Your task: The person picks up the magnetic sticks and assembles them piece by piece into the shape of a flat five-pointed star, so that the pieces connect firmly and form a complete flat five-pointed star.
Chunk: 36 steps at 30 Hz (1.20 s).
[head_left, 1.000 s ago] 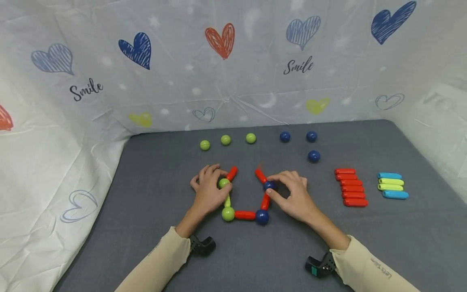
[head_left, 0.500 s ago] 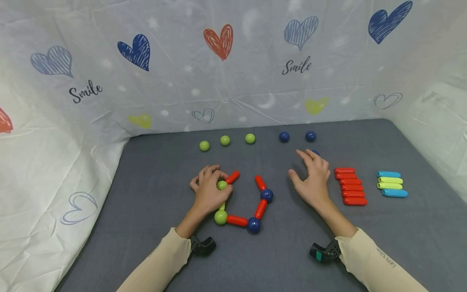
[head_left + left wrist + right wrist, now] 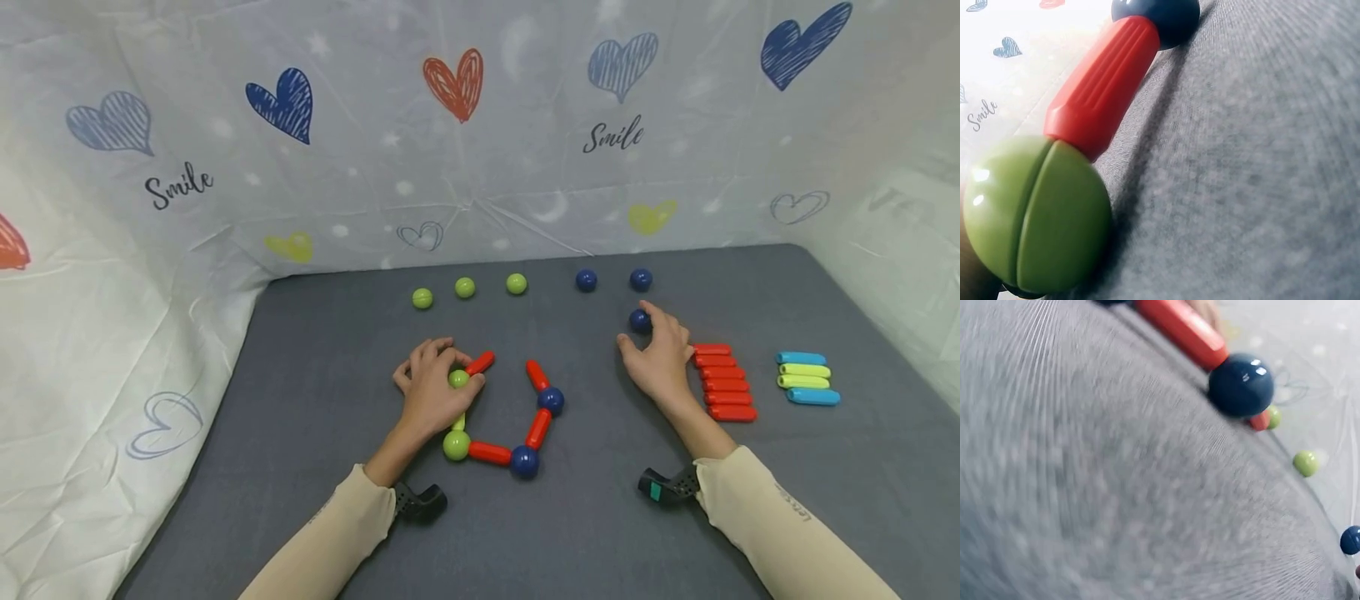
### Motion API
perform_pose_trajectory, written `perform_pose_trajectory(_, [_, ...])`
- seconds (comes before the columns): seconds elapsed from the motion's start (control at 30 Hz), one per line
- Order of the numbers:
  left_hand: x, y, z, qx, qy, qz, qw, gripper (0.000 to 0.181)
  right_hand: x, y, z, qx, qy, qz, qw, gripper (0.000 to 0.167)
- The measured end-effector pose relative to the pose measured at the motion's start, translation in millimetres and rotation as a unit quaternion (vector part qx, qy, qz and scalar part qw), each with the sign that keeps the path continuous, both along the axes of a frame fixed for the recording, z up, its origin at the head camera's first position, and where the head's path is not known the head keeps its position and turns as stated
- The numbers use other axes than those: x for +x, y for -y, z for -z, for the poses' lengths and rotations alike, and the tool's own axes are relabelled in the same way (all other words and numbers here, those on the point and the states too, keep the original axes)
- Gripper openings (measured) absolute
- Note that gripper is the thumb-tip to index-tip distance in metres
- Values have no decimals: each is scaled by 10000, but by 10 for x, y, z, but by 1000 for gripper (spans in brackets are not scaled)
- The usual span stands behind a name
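Note:
An open chain of rods and balls lies on the grey cloth. My left hand (image 3: 435,392) pinches its upper-left green ball (image 3: 458,379), between a red rod (image 3: 481,362) and a partly covered yellow-green rod (image 3: 460,422). Along the bottom, a red rod (image 3: 490,453) joins a green ball (image 3: 456,445), large in the left wrist view (image 3: 1038,215), to a blue ball (image 3: 524,462). The right side has a red rod (image 3: 538,428), a blue ball (image 3: 551,402) and another red rod (image 3: 537,375). My right hand (image 3: 663,358) touches a loose blue ball (image 3: 640,322) with spread fingers, thumb apart from it.
At the back lie loose green balls (image 3: 465,287) and two blue balls (image 3: 587,280). Several red rods (image 3: 725,385) are stacked in a column on the right; beyond them are blue rods (image 3: 813,397) and yellow-green rods (image 3: 804,382). A printed white cloth (image 3: 360,167) hangs behind.
My right hand has let go of the chain's right blue ball and moved right to the loose one, which has shifted slightly left. The chain's right side and bottom have swung down and left.

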<state>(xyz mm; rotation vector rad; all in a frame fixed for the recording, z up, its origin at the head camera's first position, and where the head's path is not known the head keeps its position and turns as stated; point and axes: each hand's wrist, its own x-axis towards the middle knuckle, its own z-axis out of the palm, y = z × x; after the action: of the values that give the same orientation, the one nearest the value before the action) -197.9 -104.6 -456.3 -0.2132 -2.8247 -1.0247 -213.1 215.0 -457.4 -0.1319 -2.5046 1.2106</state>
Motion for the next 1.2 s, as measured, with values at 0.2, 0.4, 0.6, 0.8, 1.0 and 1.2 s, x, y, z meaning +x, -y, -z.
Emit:
perform_pose_trajectory(0.2, [-6, 6, 8, -90, 0, 68, 9999, 20, -58, 65, -1, 706, -129, -932, 9931, 42])
perform_pose_trajectory(0.4, [8, -41, 23, -141, 10, 286, 9995, 20, -101, 276, -89, 540, 463, -1857, 9800, 45])
perform_pose_trajectory(0.6, [40, -106, 41, -164, -50, 315, 9994, 21, -111, 547, -90, -231, 569, -2716, 9605, 37])
perform_pose_trajectory(0.8, [47, -119, 28, -83, -204, 378, 9990, 20, -82, 701, -53, -155, 571, -2812, 9578, 40])
perform_pose_trajectory(1.0, [49, -106, 20, -48, -286, 491, 9984, 19, -40, 779, -33, 65, 516, -2729, 9606, 41])
perform_pose_trajectory(1.2, [49, -92, 25, -7, -214, 535, 9983, 18, -30, 797, -17, 32, 476, -2749, 9603, 43])
